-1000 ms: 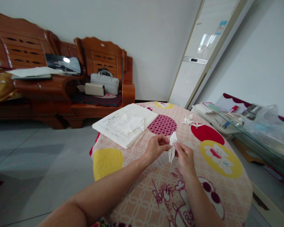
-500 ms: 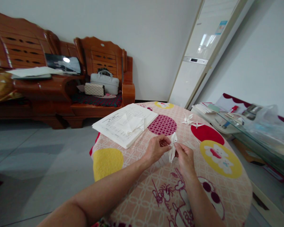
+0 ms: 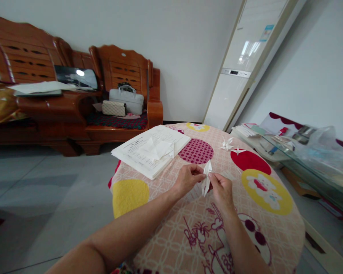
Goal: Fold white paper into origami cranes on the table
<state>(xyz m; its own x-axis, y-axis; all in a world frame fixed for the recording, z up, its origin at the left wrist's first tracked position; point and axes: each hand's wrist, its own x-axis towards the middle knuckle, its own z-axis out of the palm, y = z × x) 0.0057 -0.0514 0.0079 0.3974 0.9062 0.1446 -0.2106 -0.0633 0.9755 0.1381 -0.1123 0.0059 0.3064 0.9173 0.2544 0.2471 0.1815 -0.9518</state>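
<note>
A narrow white folded paper piece (image 3: 206, 180), pointed at both ends, stands between my two hands just over the patterned tablecloth (image 3: 162, 224). My left hand (image 3: 189, 177) pinches its left edge between thumb and fingers. From the other side, my right hand (image 3: 221, 187) grips it the same way, thumb on the near face. Beyond them lie white folded paper cranes (image 3: 226, 144), with a smaller one (image 3: 238, 150) beside the red dot. At the left, a stack of printed paper (image 3: 137, 154) carries loose folded white paper (image 3: 157, 149).
A glass-topped stand (image 3: 305, 163) with a clear plastic bag (image 3: 321, 146) and papers adjoins the table's right side. Behind stand a wooden armchair (image 3: 125, 76) holding bags and a tall white air conditioner (image 3: 231, 83). Grey floor tiles (image 3: 51, 201) lie to the left.
The folded paper has turned slightly, its broad face now flatter and smoother toward me. Both hands have shifted a little to the left, still pinching it.
</note>
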